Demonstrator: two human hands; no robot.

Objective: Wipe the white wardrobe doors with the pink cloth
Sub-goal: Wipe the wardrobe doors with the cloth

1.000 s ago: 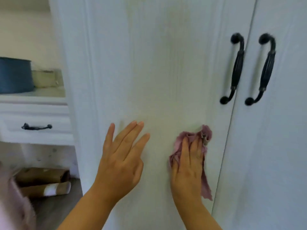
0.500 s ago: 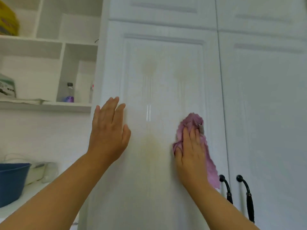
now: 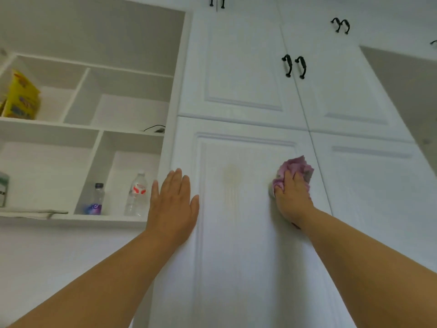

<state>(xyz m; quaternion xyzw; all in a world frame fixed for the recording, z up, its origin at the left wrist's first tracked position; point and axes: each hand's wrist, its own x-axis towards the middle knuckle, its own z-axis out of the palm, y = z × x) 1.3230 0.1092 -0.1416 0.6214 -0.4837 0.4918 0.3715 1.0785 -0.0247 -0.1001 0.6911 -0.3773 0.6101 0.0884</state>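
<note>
Door: tall white wardrobe door [image 3: 246, 245], yellowish drip stain [image 3: 232, 183] left of the grip, unwiped.
Left hand: left hand [image 3: 173, 207] flat, fingers straight, on door's left edge, likely bracing.
Right hand: right hand [image 3: 292, 197] presses cloth against panel.
Cloth: pink cloth [image 3: 295, 168] bunched beneath fingers, by door's right edge.

Most of the crumpled pink cloth [image 3: 295, 168] lay hidden under the right hand [image 3: 292, 197], only its upper folds showing. The tall white panelled wardrobe door [image 3: 236, 268] ran off the bottom edge. A green-and-white box [image 3: 3, 189] on the open white shelving [image 3: 71, 218] was cut by the left edge — its print too blurred to read.
</note>
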